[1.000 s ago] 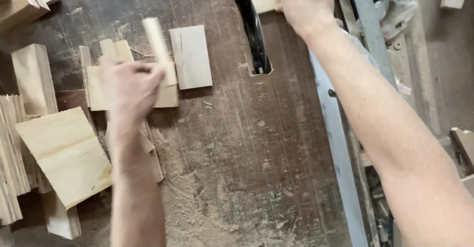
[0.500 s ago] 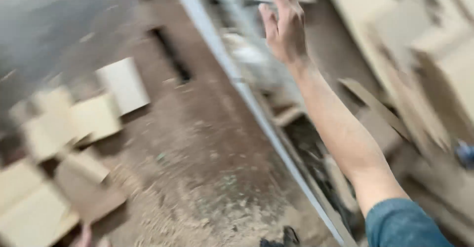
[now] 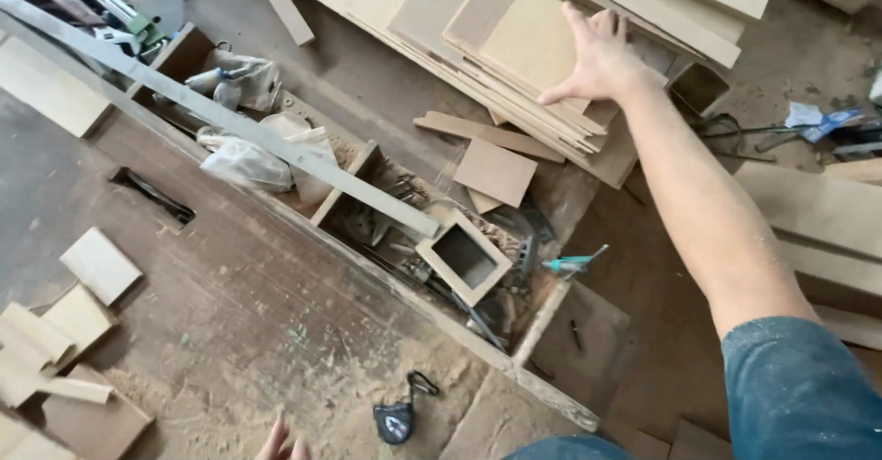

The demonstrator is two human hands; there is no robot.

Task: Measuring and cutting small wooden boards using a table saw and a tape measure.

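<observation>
While the right hand (image 3: 602, 56) lies spread on stacked plywood boards (image 3: 524, 42), a small wooden box (image 3: 462, 258) sits empty.

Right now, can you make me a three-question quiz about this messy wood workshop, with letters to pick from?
1. Where is the right hand?
A. On the stack of plywood sheets on the floor
B. Inside the small square wooden box
C. On the black tape measure

2. What colour is the sleeve on the right arm?
A. Red
B. Blue
C. Yellow

3. How does the small square wooden box sit?
A. Closed with a lid
B. Full of water
C. Open on top and hollow

Answers:
1. A, the spread fingers lie flat on the top sheet of the stack.
2. B, the cloth at the upper arm is blue.
3. C, you can look straight into its dark inside.

The left hand shows only its fingertips at the bottom edge, near the black tape measure on the workbench.
</observation>
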